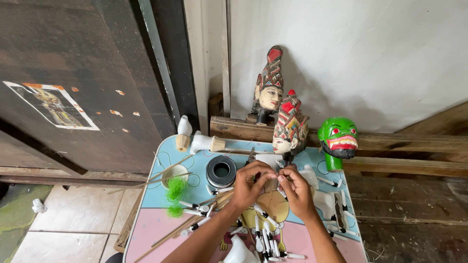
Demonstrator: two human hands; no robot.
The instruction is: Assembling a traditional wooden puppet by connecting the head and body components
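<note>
Two bare forearms reach up from the near edge of the view over a small table (146, 229) with a pink and pale blue cartoon-printed top. Behind it, at far left, stands a dark wooden door (83, 87), and at far right a white wall above rough wooden beams (404, 141). On the beams rest three carved puppet heads: a pale-faced one with a tall red crown (269, 87) farthest back, a second crowned head (290, 127) just in front of it, and a bright green mask-like head (338, 139) with a red mouth to the right. A black roll of tape (221, 171) lies on the table left of the hands, with a tuft of green fibre (175, 191) and thin wooden sticks (168, 174) farther left. White carved puppet hands (265, 236) with black tips lie scattered near and right. Over the table's middle, the left hand (248, 185) and right hand (295, 190) meet fingertip to fingertip, both pinched narrow on something between them that is too small to identify.
</note>
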